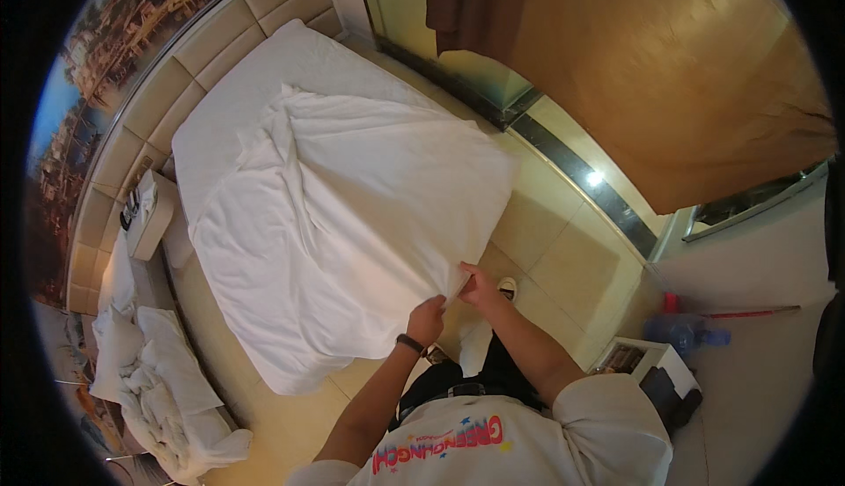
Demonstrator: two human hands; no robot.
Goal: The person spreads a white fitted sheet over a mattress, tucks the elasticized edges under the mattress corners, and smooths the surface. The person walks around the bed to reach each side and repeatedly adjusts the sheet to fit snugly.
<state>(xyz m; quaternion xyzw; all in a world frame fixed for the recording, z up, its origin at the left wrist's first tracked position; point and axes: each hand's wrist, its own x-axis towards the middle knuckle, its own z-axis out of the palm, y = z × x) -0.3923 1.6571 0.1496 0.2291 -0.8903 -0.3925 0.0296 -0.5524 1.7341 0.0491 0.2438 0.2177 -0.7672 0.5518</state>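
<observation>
A white duvet [370,195] lies bunched and creased over a bed, its near edge drawn towards me. My left hand [428,321], with a dark band on the wrist, grips that edge near the bed's foot. Just to its right, my right hand [476,285] pinches the same edge, and the cloth is pulled into taut folds between the hands and the middle of the bed. Towards the headboard a flat white bed sheet [244,86] shows uncovered. Part of the duvet hangs over the bed's near left corner.
A padded headboard [218,50] backs the bed. On the left stand a nightstand [152,215] and a second bed piled with white pillows and bedding [158,367]. A brown curtain [627,76] hangs at the right, above tiled floor. A blue water bottle [680,333] lies by a white cabinet [660,360].
</observation>
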